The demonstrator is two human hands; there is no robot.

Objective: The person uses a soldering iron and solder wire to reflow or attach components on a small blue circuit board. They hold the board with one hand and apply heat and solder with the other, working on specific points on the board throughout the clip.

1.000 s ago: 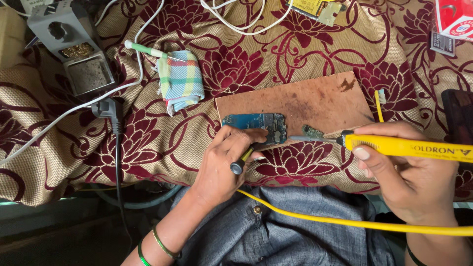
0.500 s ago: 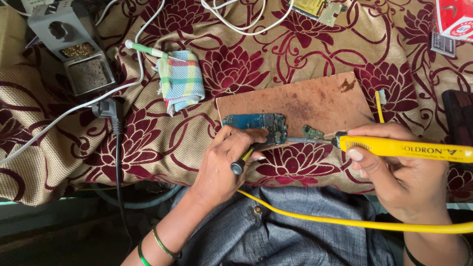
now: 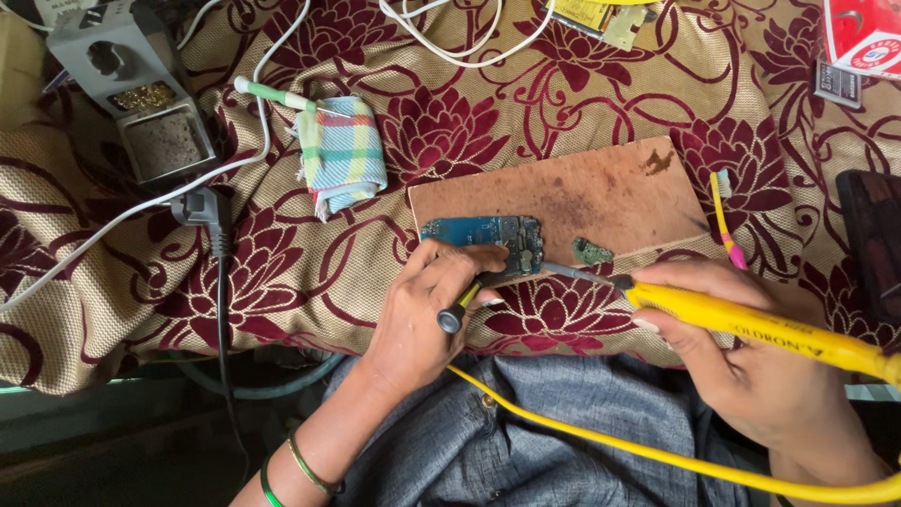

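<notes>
While grey cloth covers the lap at the bottom edge, the right hand [image 3: 751,361] wraps its fingers round a yellow soldering iron [image 3: 751,324]; its rear end is cut off at the right border, and its yellow cord [image 3: 601,437] loops across the lap & out of frame. Iron's long axis runs right to left, rising slightly, w/ the metal tip pointing left toward the blue circuit board [image 3: 483,239]; whether tip touches the board is hard to make out. Left hand [image 3: 427,314] pins the board's near edge w/ fingertips while pinching a small yellow-handled tool [image 3: 462,305], dark end toward the camera; its working end is hidden under the fingers. Board lies lengthwise left-right on the near left corner of a brown wooden slab [image 3: 582,192], atop maroon floral fabric [image 3: 282,282]. A small green chip piece [image 3: 591,252] sits just right of the board, near the tip. Yellow toothbrush [image 3: 723,218] lies at the slab's right edge. Farther back: folded checked cloth [image 3: 340,155] w/ a green-white stick [image 3: 272,94] beside it, grey soldering stand [image 3: 141,103] top left, white cables [image 3: 450,42] along the top, black plug [image 3: 202,207] left.
</notes>
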